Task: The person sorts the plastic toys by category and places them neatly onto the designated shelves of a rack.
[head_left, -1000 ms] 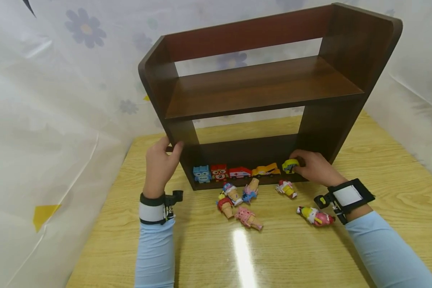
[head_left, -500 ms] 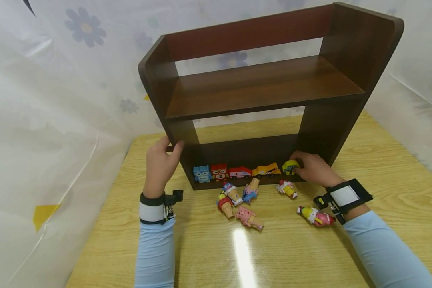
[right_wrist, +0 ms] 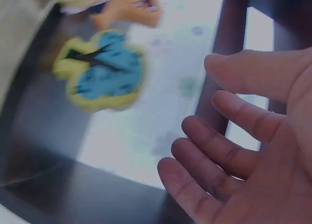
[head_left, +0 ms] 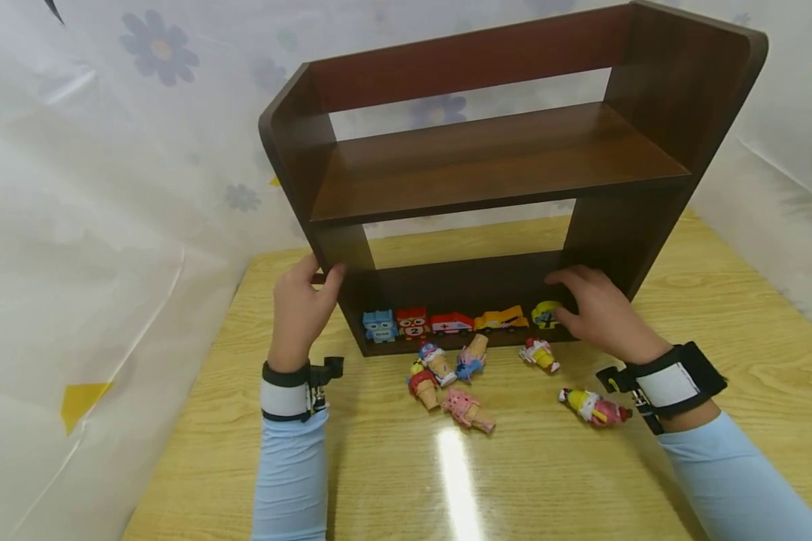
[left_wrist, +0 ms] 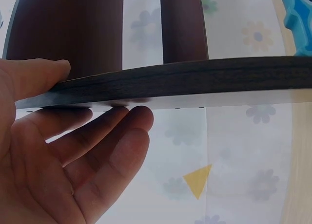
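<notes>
We read "2" on the red owl (head_left: 413, 323). The left hand (head_left: 304, 308) gripped the bookcase (head_left: 501, 161) on the tabletop (head_left: 379, 481); the right hand (head_left: 598, 312), spread and empty, hung beside the yellow toy (right_wrist: 107, 70) inside, at right.

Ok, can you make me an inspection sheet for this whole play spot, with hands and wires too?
Surface: wood-look table, with a bright shine on it.
Job's things: dark shelf; five toys along its bottom board.
Clutter: small figures lying in front of the shelf.
Grips: left grip holds the shelf's side panel; right grip open, near the yellow-and-blue toy.
Cables: nothing seen.
Surroundings: flowery sheets behind and beside the table.
</notes>
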Demonstrator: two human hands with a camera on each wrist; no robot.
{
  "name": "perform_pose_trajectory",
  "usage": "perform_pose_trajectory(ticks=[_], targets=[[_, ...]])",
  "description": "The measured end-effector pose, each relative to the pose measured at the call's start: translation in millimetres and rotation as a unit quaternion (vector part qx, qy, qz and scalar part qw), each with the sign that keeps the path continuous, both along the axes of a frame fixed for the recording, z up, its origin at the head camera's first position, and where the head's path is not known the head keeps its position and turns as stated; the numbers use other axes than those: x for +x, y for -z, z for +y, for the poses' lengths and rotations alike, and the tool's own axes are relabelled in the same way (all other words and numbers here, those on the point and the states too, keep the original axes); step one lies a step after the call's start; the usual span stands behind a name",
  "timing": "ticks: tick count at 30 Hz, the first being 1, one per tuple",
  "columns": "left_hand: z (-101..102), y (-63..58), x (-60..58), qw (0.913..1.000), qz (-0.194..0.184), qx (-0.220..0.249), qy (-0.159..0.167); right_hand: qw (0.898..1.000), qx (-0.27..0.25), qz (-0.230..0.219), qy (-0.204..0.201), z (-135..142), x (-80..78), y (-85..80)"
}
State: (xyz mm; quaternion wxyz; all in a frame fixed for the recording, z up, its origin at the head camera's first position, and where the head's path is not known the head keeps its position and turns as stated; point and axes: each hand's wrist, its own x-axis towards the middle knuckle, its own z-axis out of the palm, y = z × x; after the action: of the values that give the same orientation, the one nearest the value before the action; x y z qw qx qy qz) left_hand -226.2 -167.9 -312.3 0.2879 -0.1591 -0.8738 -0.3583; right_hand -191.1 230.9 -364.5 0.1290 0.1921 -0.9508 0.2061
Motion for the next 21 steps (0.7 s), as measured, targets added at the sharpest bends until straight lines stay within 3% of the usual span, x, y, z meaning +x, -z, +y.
perform_pose_trajectory(ticks=[6, 11, 16, 21], targets=[[-1.8, 0.1, -0.7, 1.0000, 0.005, -0.005, -0.001, 0.998, 0.006, 0.051, -0.021, -22.8, 9.6, -18.6], [-0.4, 1.6, -1.2, 1.0000, 0.001, -0.004, 0.003, 0.995, 0.017, 0.079, -0.061, -42.0, 23.3, -23.5], [0.6, -0.7, -1.6, 1.0000, 0.001, -0.002, 0.006, 0.990, 0.027, 0.088, -0.108, -59.4, 30.6, -20.4], [-0.7, -1.3, -1.1, 1.0000, -0.004, -0.003, 0.001, 0.985, 0.045, 0.068, -0.150, -75.6, 35.3, -9.9]])
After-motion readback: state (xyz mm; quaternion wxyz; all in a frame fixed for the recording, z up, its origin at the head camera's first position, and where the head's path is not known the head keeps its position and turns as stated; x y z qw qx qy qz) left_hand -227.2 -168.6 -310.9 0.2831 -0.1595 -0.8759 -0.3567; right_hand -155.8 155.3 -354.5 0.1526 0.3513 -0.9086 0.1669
